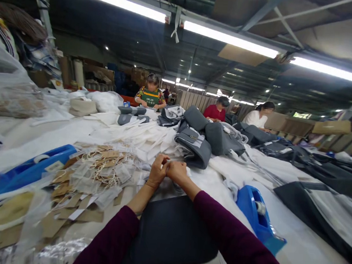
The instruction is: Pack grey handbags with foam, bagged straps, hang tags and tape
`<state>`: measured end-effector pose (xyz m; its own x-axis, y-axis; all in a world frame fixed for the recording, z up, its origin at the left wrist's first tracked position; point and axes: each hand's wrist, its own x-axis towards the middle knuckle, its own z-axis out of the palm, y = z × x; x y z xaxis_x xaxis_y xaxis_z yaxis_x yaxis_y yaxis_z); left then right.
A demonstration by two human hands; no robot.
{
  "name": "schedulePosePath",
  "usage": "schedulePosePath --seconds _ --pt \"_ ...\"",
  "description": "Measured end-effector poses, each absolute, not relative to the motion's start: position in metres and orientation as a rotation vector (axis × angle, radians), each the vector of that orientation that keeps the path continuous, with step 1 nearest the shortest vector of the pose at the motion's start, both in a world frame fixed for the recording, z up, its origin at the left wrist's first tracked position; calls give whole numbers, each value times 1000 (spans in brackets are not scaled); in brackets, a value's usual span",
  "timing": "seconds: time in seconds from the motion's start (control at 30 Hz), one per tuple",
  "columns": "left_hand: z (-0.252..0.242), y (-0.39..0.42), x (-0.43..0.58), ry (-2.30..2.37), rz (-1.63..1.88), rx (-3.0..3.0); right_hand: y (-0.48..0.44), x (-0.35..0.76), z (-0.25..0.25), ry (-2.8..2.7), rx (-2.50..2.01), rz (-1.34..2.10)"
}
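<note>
My left hand (157, 171) and my right hand (176, 171) meet in front of me, fingers curled and pinched together. Whatever lies between the fingertips is too small or hidden to name. Both hands are above the far end of a dark grey bag (174, 231), which lies flat on the table under my forearms. Left of my hands is a heap of brown hang tags (108, 158) with white strings and small clear plastic sleeves.
Blue tape dispensers stand at the left (32, 170) and right (256, 216). Dark grey bags (195, 146) are piled ahead on white sheets (144, 135), with more bags (321, 204) at the right. Three people work across the table, among them a person in a green apron (150, 98).
</note>
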<state>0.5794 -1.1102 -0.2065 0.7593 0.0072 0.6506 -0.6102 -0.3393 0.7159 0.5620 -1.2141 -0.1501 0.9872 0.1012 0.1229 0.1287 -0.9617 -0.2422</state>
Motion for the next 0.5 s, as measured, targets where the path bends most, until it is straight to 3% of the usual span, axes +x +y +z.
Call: schedulePosePath --seconds 0.2,0.5 --pt "-219 -1104 589 -153 593 1865 -1220 571 -157 -153 -2559 -219" --pt "-214 -1105 583 -135 429 2059 -1229 556 -165 -325 -2286 -319"
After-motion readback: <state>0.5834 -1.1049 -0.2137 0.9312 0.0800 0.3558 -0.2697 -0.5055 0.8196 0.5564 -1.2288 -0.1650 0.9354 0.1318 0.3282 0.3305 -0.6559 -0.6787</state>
